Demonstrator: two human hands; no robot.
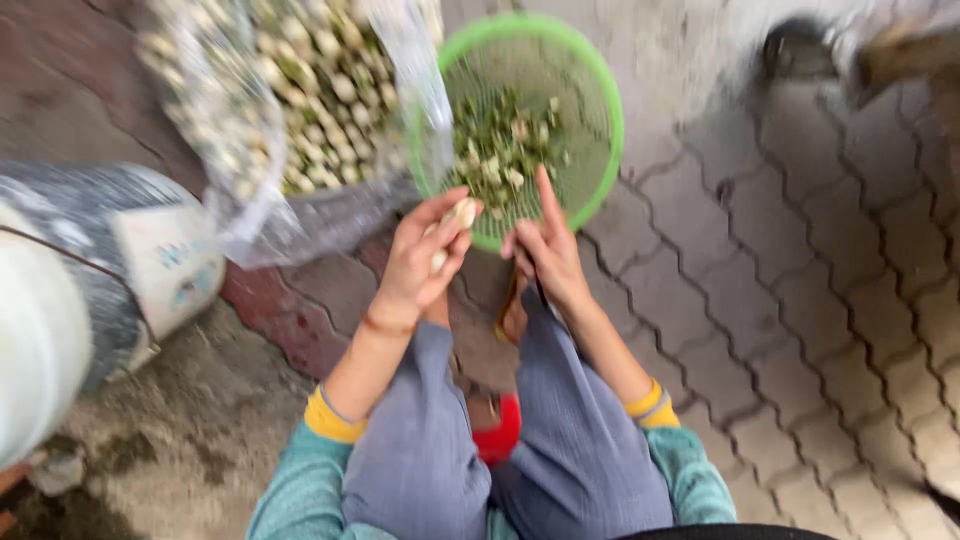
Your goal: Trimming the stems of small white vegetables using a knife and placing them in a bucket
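Observation:
My left hand (pixel 425 255) holds a small pale bulb (pixel 462 212) between thumb and fingers, just in front of a round green mesh basket (pixel 600 100). My right hand (pixel 545 250) is closed around a thin dark blade (pixel 541 296), with the index finger stretched toward the basket. The basket holds green and pale trimmings (pixel 500 145). A clear plastic bag (pixel 300 110) full of small pale bulbs lies to the left of the basket. The picture is blurred by motion.
I squat on a floor of interlocking paving bricks (pixel 800 280), knees in grey-blue trousers, a red low stool (pixel 503 432) below me. A grey and white cylinder-shaped container (pixel 110 260) lies at the left. Rough concrete (pixel 190 420) lies lower left.

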